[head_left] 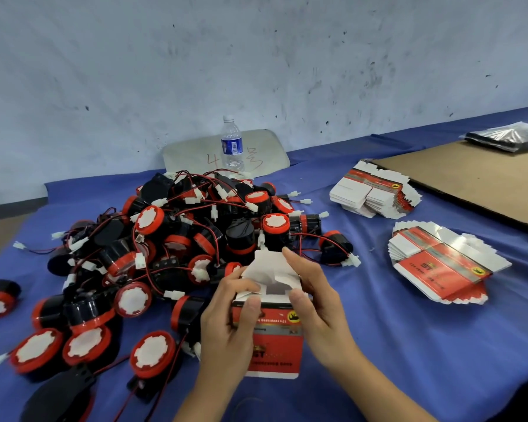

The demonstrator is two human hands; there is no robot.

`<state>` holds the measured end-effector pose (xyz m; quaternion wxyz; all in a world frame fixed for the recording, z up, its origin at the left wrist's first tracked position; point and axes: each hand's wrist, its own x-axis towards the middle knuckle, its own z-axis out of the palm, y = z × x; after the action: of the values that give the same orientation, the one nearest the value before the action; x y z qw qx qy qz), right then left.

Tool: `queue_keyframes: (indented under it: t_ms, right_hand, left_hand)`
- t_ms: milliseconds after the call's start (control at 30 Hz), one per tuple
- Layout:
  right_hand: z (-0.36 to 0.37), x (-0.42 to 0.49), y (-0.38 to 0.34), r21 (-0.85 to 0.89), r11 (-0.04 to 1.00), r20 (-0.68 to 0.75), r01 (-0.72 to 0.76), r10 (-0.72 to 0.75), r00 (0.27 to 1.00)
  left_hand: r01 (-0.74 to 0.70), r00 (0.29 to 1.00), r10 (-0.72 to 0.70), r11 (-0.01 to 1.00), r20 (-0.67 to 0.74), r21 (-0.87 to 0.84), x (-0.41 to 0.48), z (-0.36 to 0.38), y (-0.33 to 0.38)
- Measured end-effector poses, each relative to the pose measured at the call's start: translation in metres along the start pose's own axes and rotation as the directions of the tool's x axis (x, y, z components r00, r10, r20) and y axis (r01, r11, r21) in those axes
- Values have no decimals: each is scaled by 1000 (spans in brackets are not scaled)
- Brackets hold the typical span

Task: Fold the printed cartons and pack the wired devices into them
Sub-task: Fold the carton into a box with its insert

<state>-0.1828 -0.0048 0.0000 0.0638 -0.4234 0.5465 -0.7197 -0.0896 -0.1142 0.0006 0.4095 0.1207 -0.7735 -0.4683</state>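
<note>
Blue cloth (409, 345) spreads beneath everything. Near its front a red-and-white printed carton (272, 336) stands half-folded. The left hand (226, 324) and right hand (314, 306) both grip it, working its top flaps. Beyond, heaped black-and-red wired devices (195, 239) and two flat-carton stacks (445, 263) wait, so the job seems barely begun.

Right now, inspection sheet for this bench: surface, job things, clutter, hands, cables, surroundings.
Surface: blue cloth; brown board far right.
Job's things: carton upright, top flaps open; devices piled behind it; far stack and near stack of flat cartons at right.
Clutter: bottle; bags far right.
Grippers: left hand and right hand both grip the carton, fingers on flaps.
Cables: leads tangled through the pile, white plugs.
Surroundings: scuffed wall; grey panel leaning on it.
</note>
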Motion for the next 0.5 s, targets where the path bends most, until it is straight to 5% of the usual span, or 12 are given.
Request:
queue_keyframes:
  t_ms: [200,367,500]
  right_hand:
    - [2,0,-8,50,999,42,1,-3,999]
    - [0,8,-11,188,943,118,-275,256,959]
    - [-10,12,-8,312,756,302,-576,496,814]
  left_hand:
    - [48,999,-47,998,19,-49,1,-1,-4]
    - [8,1000,-8,996,0,-92,5,-6,-5]
    - [-14,997,20,997,81,-82,3,-8,-7]
